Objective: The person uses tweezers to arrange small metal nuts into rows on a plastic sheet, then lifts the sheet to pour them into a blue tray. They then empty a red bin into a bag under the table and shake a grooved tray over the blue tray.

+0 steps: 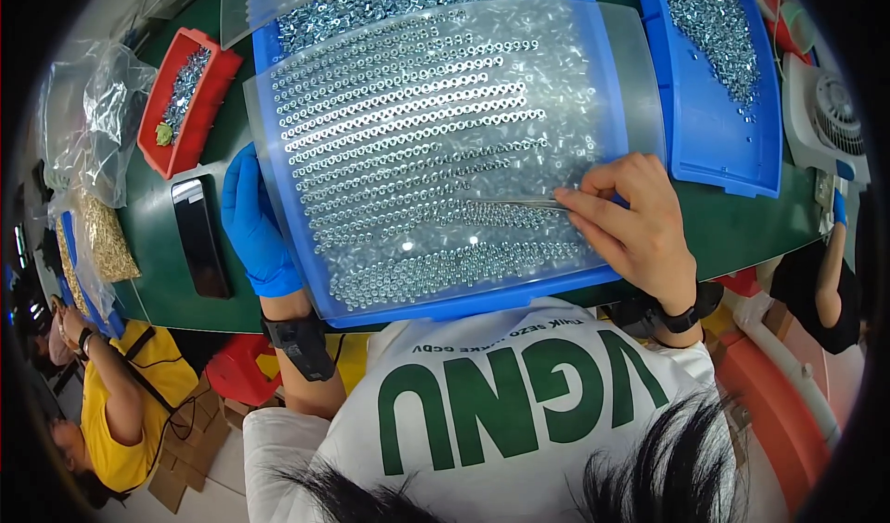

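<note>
A translucent plastic sheet (607, 87) lies over a blue tray (436, 312) in front of me. Small shiny ring-like metal parts (408, 108) stand on it in long rows, with a loose band of more parts (454, 271) along the near side. My bare right hand (635, 231) pinches metal tweezers (521, 202), their tips among the parts in a lower row. At the sheet's left edge is my left hand (252, 222) in a blue glove, fingers curled against that edge; the thumb is partly hidden.
Left of the sheet are a black phone (199, 240), a red bin (151, 120) with small metal parts, and a clear bag of brass-coloured pieces (105, 240). A blue tray (723, 166) and white fan (834, 106) stand right. People sit at both sides, one in a yellow shirt (134, 421).
</note>
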`<state>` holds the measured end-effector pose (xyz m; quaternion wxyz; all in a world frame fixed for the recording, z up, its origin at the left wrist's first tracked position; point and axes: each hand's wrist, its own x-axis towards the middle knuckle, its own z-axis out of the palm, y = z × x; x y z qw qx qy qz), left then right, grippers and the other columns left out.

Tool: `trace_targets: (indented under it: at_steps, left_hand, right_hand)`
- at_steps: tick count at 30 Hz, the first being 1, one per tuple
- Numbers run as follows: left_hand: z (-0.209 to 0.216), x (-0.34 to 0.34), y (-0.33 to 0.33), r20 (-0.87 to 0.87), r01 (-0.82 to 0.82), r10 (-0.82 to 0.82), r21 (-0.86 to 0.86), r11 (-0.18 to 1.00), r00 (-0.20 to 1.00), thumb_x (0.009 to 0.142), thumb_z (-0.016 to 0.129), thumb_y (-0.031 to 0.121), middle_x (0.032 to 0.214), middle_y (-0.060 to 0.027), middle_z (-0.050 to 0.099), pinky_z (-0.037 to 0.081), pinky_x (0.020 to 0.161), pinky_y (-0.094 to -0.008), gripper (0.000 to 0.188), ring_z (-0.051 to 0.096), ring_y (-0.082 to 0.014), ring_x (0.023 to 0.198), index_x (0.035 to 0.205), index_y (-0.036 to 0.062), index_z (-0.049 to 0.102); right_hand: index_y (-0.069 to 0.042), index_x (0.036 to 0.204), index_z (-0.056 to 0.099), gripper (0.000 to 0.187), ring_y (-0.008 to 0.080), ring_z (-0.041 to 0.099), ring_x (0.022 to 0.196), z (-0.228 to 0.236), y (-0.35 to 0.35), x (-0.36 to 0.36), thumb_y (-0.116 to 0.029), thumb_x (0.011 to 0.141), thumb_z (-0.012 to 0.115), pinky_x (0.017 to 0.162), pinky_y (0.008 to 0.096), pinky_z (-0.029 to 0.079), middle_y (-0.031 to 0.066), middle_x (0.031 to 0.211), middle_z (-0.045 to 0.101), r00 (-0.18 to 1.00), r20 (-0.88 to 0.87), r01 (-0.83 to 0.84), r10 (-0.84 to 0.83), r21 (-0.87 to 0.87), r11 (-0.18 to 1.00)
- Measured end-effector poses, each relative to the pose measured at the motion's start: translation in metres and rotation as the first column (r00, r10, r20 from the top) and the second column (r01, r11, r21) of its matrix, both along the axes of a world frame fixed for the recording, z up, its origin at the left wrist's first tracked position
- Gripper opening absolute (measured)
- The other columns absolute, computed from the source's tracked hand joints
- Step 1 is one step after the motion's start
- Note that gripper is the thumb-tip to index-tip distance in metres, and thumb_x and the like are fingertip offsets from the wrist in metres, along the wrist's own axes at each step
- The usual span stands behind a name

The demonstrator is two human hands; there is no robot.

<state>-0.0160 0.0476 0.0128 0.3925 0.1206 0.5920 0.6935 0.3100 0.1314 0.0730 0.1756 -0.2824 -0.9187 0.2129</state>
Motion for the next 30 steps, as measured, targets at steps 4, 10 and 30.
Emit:
trace_targets:
  at_steps: [4,10,30]
  left_hand:
    - [0.001,0.001,-0.001,0.015,-0.008,0.008,0.001,1.0,1.0,0.09,0.048,0.015,0.1,-0.0087,0.061,0.047,0.077,-0.0259,0.024,0.058,-0.0144,0.087,0.106,-0.0009,0.057]
    - [0.003,0.001,-0.001,0.009,0.023,-0.023,0.027,0.999,1.0,0.09,0.047,0.014,0.1,-0.009,0.061,0.047,0.078,-0.026,0.024,0.058,-0.015,0.087,0.106,-0.001,0.057]
    - [0.004,0.003,-0.006,0.009,0.046,-0.047,0.107,0.993,0.999,0.09,0.046,0.011,0.094,-0.0085,0.062,0.046,0.074,-0.0238,0.023,0.059,-0.0141,0.083,0.107,-0.0018,0.055]
  right_hand:
    - [-0.006,0.09,0.066,0.03,0.0194,0.049,0.07,0.0,-0.002,0.0,-0.003,0.061,0.068,0.061,0.0314,0.035,0.0032,0.079,0.053,1.0,-0.004,-0.019,0.019,0.009,1.0]
    - [-0.006,0.091,0.065,0.029,0.0195,0.05,0.07,0.002,-0.003,0.0,-0.002,0.062,0.068,0.062,0.0314,0.035,0.0034,0.078,0.053,0.999,-0.011,-0.033,0.033,0.016,0.999]
    - [-0.005,0.091,0.063,0.026,0.0219,0.05,0.071,0.003,0.002,-0.018,0.0,0.065,0.066,0.062,0.0313,0.039,0.0058,0.08,0.054,1.0,-0.019,-0.001,0.002,0.03,1.0]
